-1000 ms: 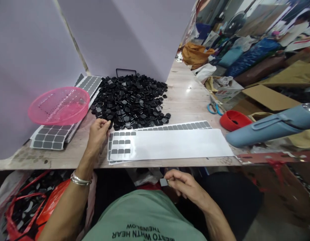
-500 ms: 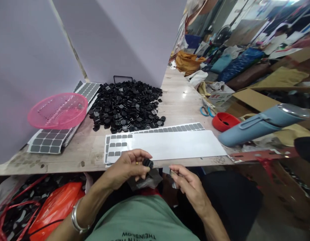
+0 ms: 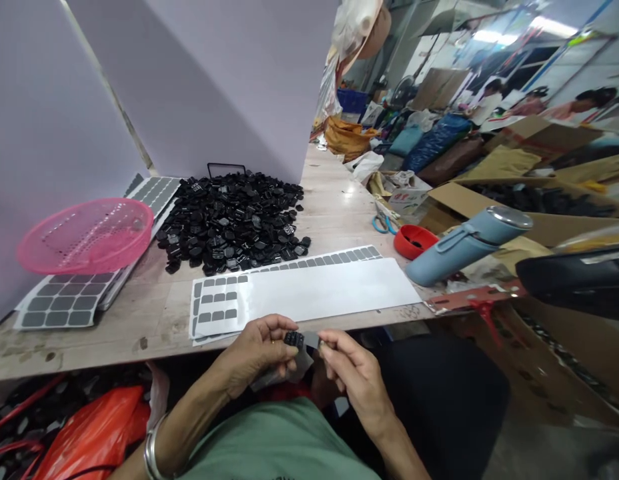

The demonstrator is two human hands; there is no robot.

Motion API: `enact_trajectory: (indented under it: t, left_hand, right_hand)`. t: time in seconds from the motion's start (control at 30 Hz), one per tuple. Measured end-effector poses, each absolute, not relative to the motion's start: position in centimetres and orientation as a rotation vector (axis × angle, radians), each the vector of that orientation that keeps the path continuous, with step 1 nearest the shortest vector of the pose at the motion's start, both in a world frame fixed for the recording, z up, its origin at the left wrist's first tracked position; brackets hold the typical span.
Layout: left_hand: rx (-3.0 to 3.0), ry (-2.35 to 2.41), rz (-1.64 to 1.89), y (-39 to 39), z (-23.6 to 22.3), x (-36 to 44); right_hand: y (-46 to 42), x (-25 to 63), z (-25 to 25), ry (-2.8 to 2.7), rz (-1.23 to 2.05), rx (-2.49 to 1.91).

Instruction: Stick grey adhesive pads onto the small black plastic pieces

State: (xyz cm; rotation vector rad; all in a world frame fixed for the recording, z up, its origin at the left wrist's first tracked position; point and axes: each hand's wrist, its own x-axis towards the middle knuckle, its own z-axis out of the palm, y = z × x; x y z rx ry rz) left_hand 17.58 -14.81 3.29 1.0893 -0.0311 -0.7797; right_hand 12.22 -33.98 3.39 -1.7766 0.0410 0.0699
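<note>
My left hand (image 3: 262, 353) is closed, pinching a small black ribbed plastic piece (image 3: 294, 339) just off the table's front edge. A thin greyish film (image 3: 302, 363) hangs below that piece; what holds it is hidden. Close by, my right hand (image 3: 357, 373) pinches a small grey sticker (image 3: 311, 339) between thumb and forefinger, its edge close to the black piece. Whether the two touch is hard to tell. Behind my hands lies a white sticker sheet (image 3: 309, 293) with grey rounded patches at its left end. Farther back rises a heap of black plastic pieces (image 3: 234, 220).
A pink mesh basket (image 3: 87, 237) rests on more sticker sheets (image 3: 64, 303) at left. To the right are a red bowl (image 3: 412, 243), a blue flask (image 3: 464, 245) and blue-handled scissors (image 3: 384, 224). An open cardboard box (image 3: 489, 200) stands beyond. People sit in the background.
My right hand has brought the grey sticker left, up to the black piece in my left hand. The view has turned right, shifting the table leftward.
</note>
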Motion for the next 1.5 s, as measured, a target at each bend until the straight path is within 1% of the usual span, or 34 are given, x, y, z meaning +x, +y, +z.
enact_trajectory:
  t: [0.07, 0.13, 0.47, 0.57, 0.63, 0.77, 0.87, 1.17, 1.5]
  left_hand:
    - [1.034, -0.033, -0.787, -14.8, 3.3, 17.6]
    - [0.998, -0.018, -0.774, -14.7, 3.5, 17.5]
    - [1.211, -0.157, -0.743, -14.2, 3.9, 18.3]
    - [1.220, -0.120, -0.700, -14.4, 3.8, 18.2]
    - [1.189, -0.100, -0.673, -14.7, 3.7, 18.0]
    - [1.093, -0.081, -0.690, -15.0, 3.4, 17.5]
    - [1.054, -0.044, -0.709, -15.3, 3.1, 17.1]
    - [1.064, 0.022, -0.689, -15.7, 2.5, 17.1]
    - [1.045, 0.001, -0.732, -16.0, 2.2, 17.5]
  right_hand:
    - [-34.0, 12.1, 3.2, 0.094, 0.290, -1.586]
    - [-34.0, 12.1, 3.4, 0.067, 0.427, -1.484]
    - [-33.5, 14.0, 4.8, -0.178, 0.668, -1.462]
    - [-33.6, 14.2, 4.7, -0.156, 0.577, -1.458]
    - [-33.9, 14.0, 4.5, -0.090, 0.404, -1.520]
    - [-34.2, 13.5, 3.9, -0.005, -0.005, -1.853]
    - [-33.8, 13.1, 3.5, -0.075, -0.149, -2.030]
    - [-32.5, 13.3, 3.1, -0.370, -0.349, -2.149]
    - [-32.9, 13.2, 2.7, -0.468, -0.299, -2.249]
